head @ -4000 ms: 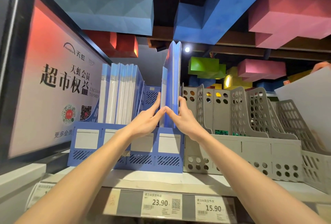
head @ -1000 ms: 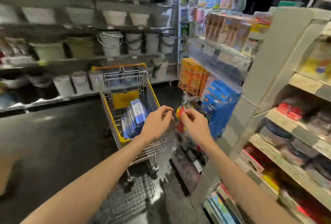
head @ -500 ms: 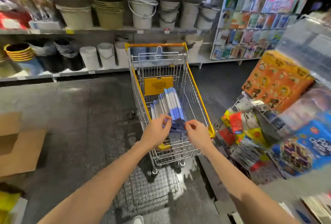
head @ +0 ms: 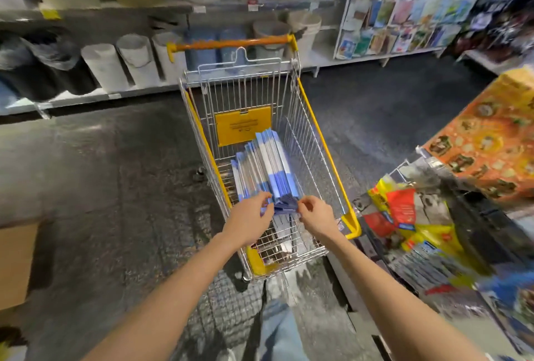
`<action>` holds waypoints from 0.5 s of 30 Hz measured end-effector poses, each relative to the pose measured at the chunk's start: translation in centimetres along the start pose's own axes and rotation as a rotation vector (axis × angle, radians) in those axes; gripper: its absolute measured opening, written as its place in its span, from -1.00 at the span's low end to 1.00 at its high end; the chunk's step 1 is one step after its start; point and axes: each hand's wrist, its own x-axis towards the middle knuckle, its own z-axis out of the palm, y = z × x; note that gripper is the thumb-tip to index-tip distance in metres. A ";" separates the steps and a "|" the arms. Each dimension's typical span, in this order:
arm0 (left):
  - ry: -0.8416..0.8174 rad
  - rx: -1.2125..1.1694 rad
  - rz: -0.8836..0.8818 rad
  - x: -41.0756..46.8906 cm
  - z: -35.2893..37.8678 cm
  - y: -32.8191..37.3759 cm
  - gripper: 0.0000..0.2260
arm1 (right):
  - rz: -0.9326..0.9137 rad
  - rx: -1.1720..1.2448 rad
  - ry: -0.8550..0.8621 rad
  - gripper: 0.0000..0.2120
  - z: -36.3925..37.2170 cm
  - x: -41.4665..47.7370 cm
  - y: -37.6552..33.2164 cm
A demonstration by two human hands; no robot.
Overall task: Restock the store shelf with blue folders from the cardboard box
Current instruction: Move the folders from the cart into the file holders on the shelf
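Blue folders (head: pixel 268 164) in a leaning bundle, spines up, inside a wire shopping cart (head: pixel 321 141) that stands in the aisle. The far ends of the folders lie near a yellow placard (head: pixel 242 125) on the cart's back panel, and the near ends point at the person. This slant presents the near ends first, which is probably why both arms reach in over the front rim rather than from the side.

Left hand (head: pixel 250 222): at the left of the bundle's near end, its fingers (head: pixel 264 200) curled onto the folder edges in what reads as a hold on a few folders. Right hand (head: pixel 318 217): just beside the right corner of the same end, thumb and forefinger drawn narrow. Motion blur hides whether they pinch a folder or stop short of it. With one hand on each side, a sheaf can be separated and lifted level without fanning out.

Step in hand, as judged: taking the next batch from the cart. The shelf to be restocked is out of view, and many folders remain, so the task appears well short of done.

Brown cardboard (head: pixel 14 262) lies on the floor at the left edge; whether it is the box cannot be told. Pale buckets (head: pixel 135 57) line the far shelving and bright packets (head: pixel 401 210) hang at the right
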 end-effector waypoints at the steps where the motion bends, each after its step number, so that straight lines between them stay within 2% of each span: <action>1: -0.011 0.015 -0.004 1.5 0.4 -0.3 -0.62 | 0.014 -0.016 -0.008 -0.79 -0.1 1.6 0.2; 11: -0.241 0.178 -0.115 17.5 3.0 -2.4 -0.45 | 0.099 -0.027 -0.144 -0.75 0.0 20.9 1.8; 15: -0.324 0.217 -0.162 21.1 5.1 -3.5 -0.40 | 0.123 -0.025 -0.192 -0.70 0.8 25.4 3.0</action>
